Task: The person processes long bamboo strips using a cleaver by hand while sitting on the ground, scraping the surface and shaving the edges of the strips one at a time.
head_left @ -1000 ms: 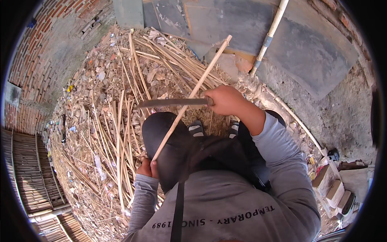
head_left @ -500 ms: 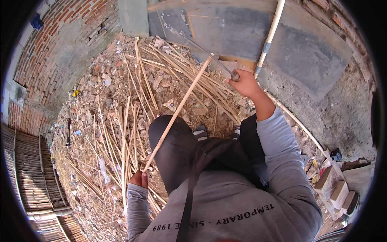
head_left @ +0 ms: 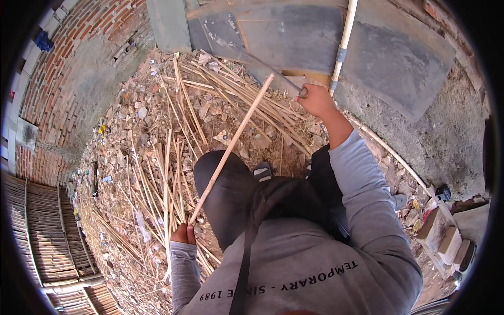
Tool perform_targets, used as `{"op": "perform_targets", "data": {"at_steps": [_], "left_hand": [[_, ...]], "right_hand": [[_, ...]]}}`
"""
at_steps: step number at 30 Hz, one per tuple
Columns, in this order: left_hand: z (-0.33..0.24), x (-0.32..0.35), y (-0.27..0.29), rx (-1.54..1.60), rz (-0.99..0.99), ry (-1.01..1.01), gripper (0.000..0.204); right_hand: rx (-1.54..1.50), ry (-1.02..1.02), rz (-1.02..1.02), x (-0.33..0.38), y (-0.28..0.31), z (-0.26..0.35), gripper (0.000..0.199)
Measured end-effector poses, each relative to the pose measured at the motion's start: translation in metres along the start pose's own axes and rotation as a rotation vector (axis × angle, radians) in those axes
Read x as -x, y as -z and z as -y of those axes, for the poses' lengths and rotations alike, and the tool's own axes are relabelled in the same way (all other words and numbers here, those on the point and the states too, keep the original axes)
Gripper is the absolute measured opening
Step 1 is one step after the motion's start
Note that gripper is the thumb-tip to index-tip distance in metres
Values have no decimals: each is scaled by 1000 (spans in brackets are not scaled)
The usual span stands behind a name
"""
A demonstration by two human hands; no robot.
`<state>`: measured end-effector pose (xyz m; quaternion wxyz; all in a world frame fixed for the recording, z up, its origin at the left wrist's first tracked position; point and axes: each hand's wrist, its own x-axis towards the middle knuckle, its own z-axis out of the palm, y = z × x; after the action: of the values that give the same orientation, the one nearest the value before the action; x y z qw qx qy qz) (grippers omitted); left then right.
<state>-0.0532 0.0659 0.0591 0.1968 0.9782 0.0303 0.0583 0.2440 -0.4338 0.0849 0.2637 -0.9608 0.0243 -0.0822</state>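
My left hand (head_left: 183,234) is closed round the lower end of a long, pale bamboo strip (head_left: 231,147). The strip slants up and away to the right, passing over my left knee. In my right hand (head_left: 318,101) is the handle of a long, thin-bladed knife (head_left: 281,76), its dark blade pointing to the far left. The blade runs close by the strip's far end; whether they touch I cannot tell. Beyond the strip lies a pile of similar bamboo strips (head_left: 252,100), and more loose strips (head_left: 167,184) lie left of my knee.
Rubble and litter (head_left: 123,142) cover the ground. Grey panels (head_left: 310,37) lean at the back, with a white pipe (head_left: 344,44) before them. A brick wall (head_left: 68,79) stands at left, above a bamboo slat panel (head_left: 44,226). Wooden blocks (head_left: 446,244) sit at right.
My right hand and the knife have shifted slightly, the hand a little farther and leftward. The strip stays in my left hand at nearly the same slant. The whole view has turned slightly.
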Motion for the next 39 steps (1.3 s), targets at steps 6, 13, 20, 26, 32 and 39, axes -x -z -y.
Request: {"op": "perform_targets", "data": {"at_steps": [6, 13, 20, 26, 32, 39], "left_hand": [[-6, -4, -4, 41, -61, 21, 20], [-35, -6, -13, 179, 38, 177, 31], [-32, 0, -37, 245, 85, 187, 40], [-39, -16, -30, 133, 167, 124, 39], [-36, -21, -30, 51, 134, 90, 37], [-33, -27, -35, 6, 146, 71, 36]], "right_hand": [[-222, -140, -98, 6, 18, -6, 47], [-213, 267, 98, 24, 15, 22, 37], [-6, 458, 429, 43, -7, 57, 32], [-161, 295, 260, 19, -23, 24, 33], [46, 374, 473, 46, -19, 71, 31], [-151, 134, 383, 8, -48, 13, 40]]}}
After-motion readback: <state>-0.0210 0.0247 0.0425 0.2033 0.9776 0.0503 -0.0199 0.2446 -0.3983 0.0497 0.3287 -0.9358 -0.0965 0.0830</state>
